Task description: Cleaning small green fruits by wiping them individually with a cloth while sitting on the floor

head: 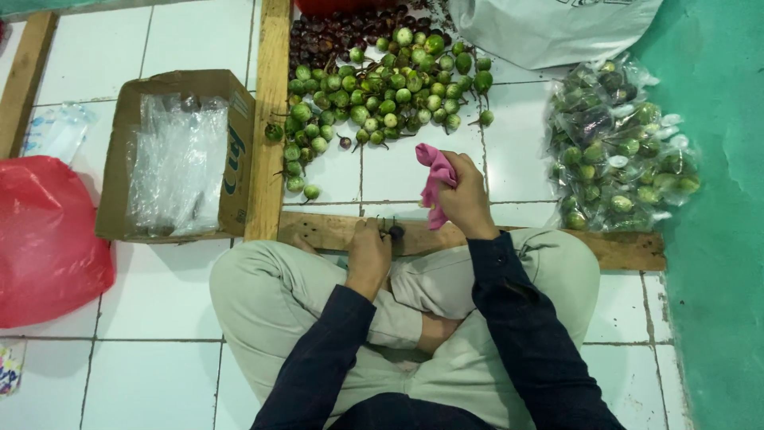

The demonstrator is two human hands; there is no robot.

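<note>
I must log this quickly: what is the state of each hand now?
Left hand: closed on a small dark round fruit.
Right hand: closed, holding a pink cloth.

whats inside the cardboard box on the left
The cardboard box holds a stack of clear plastic bags. Whatever lies beneath them, including the box bottom, is covered.

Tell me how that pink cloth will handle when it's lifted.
The pink cloth probably handles floppy: it hangs in loose folds below the right hand. It looks light, since a bunched grip holds it up. It seems unlikely to roll or slip, being crumpled and soft.
</note>
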